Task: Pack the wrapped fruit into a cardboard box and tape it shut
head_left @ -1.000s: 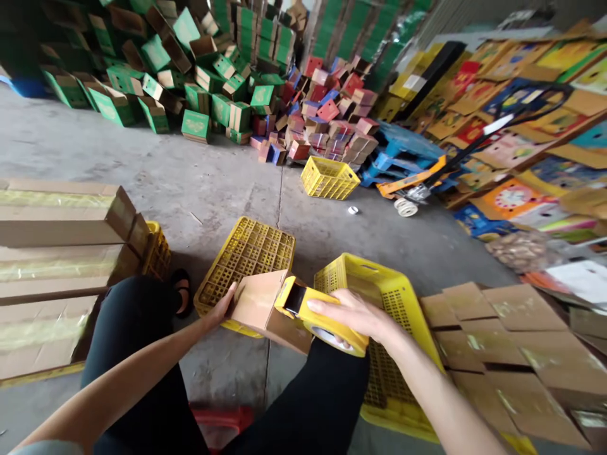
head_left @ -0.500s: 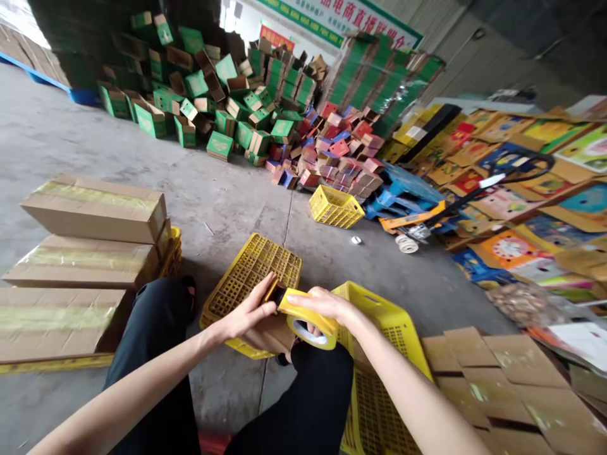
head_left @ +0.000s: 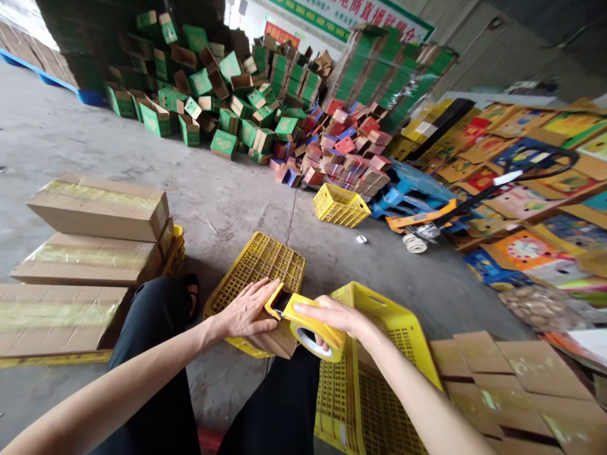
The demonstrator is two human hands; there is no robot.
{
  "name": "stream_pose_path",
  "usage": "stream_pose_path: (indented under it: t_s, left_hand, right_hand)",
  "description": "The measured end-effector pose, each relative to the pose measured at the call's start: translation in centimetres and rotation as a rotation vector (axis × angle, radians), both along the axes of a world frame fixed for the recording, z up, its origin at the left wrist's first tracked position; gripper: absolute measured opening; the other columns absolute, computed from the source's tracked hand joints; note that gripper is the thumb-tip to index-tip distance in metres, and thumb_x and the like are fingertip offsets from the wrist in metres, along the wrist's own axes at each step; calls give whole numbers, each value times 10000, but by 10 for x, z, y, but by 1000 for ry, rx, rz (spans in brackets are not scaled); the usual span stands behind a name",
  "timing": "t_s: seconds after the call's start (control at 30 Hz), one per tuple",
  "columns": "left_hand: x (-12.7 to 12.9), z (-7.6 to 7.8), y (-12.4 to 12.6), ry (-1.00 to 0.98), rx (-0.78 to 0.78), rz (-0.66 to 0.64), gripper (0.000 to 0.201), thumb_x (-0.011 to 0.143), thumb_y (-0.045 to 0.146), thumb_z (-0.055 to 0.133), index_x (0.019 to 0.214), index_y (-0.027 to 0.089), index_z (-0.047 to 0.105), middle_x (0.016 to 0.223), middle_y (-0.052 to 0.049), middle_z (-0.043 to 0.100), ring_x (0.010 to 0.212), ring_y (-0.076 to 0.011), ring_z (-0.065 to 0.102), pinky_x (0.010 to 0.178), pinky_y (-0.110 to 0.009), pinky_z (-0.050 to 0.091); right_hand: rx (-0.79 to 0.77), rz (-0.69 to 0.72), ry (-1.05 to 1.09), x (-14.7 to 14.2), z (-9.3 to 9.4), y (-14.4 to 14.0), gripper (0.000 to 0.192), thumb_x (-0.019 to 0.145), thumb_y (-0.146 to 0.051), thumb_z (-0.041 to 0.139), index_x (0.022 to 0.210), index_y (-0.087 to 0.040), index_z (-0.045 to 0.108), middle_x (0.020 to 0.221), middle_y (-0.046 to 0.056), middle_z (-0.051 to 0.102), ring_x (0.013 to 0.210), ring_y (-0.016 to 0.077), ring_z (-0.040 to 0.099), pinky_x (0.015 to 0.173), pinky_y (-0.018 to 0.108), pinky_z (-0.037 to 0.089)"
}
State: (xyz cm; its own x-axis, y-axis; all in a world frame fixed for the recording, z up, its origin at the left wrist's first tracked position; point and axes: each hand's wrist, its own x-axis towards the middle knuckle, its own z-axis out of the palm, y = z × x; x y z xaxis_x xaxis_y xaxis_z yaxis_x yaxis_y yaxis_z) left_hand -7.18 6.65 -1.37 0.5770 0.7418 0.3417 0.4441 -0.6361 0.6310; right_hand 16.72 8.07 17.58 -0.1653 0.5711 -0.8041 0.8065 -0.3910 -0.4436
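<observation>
Wrapped in my right hand (head_left: 332, 316) is a yellow tape dispenser (head_left: 303, 309) carrying a wide roll of tape. Its front end meets a brown cardboard box (head_left: 277, 340). My left hand (head_left: 249, 309) lies flat on top of that box, fingers stretched out beside the dispenser's front. Both hands and the dispenser hide much of the box. Beneath it is an upturned yellow plastic crate (head_left: 256, 256), its grid bottom facing up. Another yellow crate (head_left: 355, 294) stands upright by my right leg.
Taped cartons (head_left: 95, 205) are stacked at my left on a yellow crate. Folded cardboard (head_left: 512, 373) lies at the right. Farther off are a small yellow crate (head_left: 339, 205), a pallet jack (head_left: 427, 221), blue pallets (head_left: 408, 183) and heaped green boxes (head_left: 222, 144).
My left hand has flattened onto the box, its fingers now stretched out. The dispenser has shifted slightly right and its front end has come down to the box. My right knee has moved left.
</observation>
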Motion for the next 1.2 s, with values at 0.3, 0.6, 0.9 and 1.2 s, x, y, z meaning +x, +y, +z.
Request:
stream_pose_path:
  t_s: [0.3, 0.6, 0.9, 1.2]
  left_hand:
    - [-8, 11, -6, 73, -73, 29, 975, 1026, 687, 526, 1719, 397, -96, 1790, -93, 263, 1651, -391, 223, 1283, -655, 292]
    - [-11, 11, -10, 107, -52, 67, 997, 1028, 681, 529, 1707, 382, -137, 1784, -109, 271, 1647, -382, 239, 1287, -644, 290]
    - [-12, 18, -15, 143, 96, 100, 940, 1039, 682, 491, 1726, 368, -69, 1763, -107, 328, 1645, -398, 235, 1282, -652, 293]
    - [-14, 18, -23, 174, 284, -61, 1037, 1021, 760, 404, 1737, 195, -90, 1780, -184, 234, 1654, -373, 205, 1327, -535, 262]
  right_hand:
    - [1, 40, 62, 18, -7, -2, 514, 964, -673, 628, 862, -173, 693, 538, 34, 703, 498, 199, 713, 581, 278, 633]
    - [-21, 76, 63, 28, -12, -6, 550, 924, -727, 625, 900, -180, 669, 608, 56, 728, 569, 234, 752, 593, 308, 652]
    - [6, 85, 32, 23, -15, 1, 498, 973, -647, 627, 836, -170, 671, 540, 47, 704, 529, 217, 737, 598, 284, 643]
    - [19, 67, 32, 24, -18, -9, 537, 899, -710, 696, 847, -176, 678, 531, 30, 700, 490, 208, 714, 523, 275, 612]
